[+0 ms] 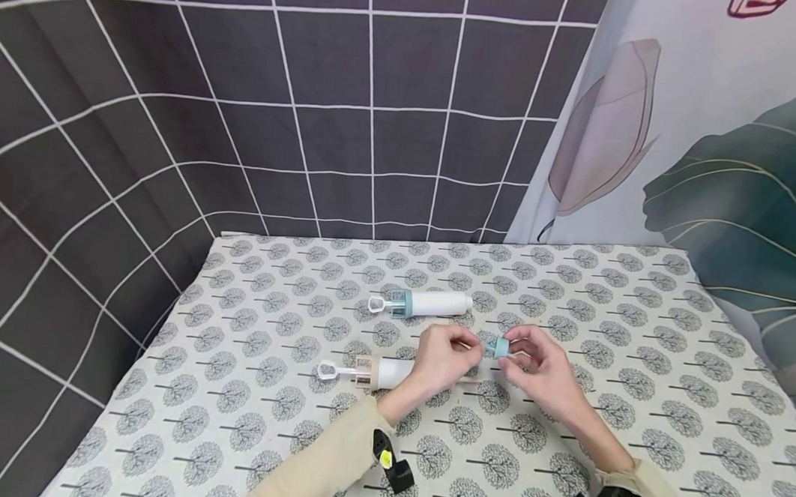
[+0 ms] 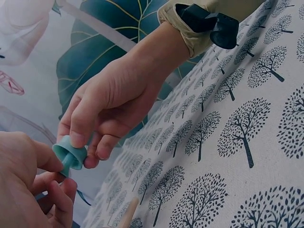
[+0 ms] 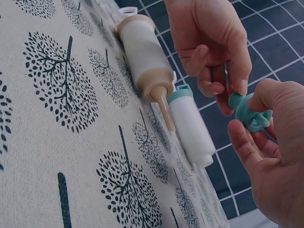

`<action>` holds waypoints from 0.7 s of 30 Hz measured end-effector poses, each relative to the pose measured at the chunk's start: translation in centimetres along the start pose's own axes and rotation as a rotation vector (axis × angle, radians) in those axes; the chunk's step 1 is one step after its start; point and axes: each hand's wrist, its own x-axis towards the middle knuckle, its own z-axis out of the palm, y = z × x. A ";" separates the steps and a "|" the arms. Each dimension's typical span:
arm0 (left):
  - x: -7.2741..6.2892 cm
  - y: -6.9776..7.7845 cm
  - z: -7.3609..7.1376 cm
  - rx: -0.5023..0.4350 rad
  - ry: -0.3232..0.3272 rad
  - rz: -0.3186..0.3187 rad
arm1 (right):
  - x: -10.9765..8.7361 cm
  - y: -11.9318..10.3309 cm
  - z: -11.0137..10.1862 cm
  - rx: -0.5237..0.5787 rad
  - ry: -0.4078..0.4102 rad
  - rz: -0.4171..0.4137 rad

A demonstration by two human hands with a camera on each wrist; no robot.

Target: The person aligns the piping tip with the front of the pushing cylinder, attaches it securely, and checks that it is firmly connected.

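Note:
Both hands meet over the table around a small teal plastic cap-like piece (image 1: 501, 348) with a flared cup and a narrow stem. My right hand (image 1: 543, 370) pinches its wider cup between thumb and fingers. At the stem end, my left hand (image 1: 442, 357) pinches the narrow part, as the left wrist view shows. Beneath the left hand lies a white tube with a beige collar (image 1: 394, 373) and a ring-ended plunger. Its beige nozzle (image 3: 164, 108) sticks out in the right wrist view. Farther back lies a second white tube (image 1: 439, 303) with a teal collar and ring handle.
A cloth printed with grey trees (image 1: 242, 390) covers the table. Behind it hangs a dark curtain with white grid lines (image 1: 326, 64). On the right hangs a pale curtain with large leaf prints (image 1: 766, 193), close to the table's edge.

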 end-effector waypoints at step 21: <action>-0.3 0.3 0.3 -0.067 -0.101 -0.043 | -0.1 0.1 0.1 0.009 -0.017 -0.029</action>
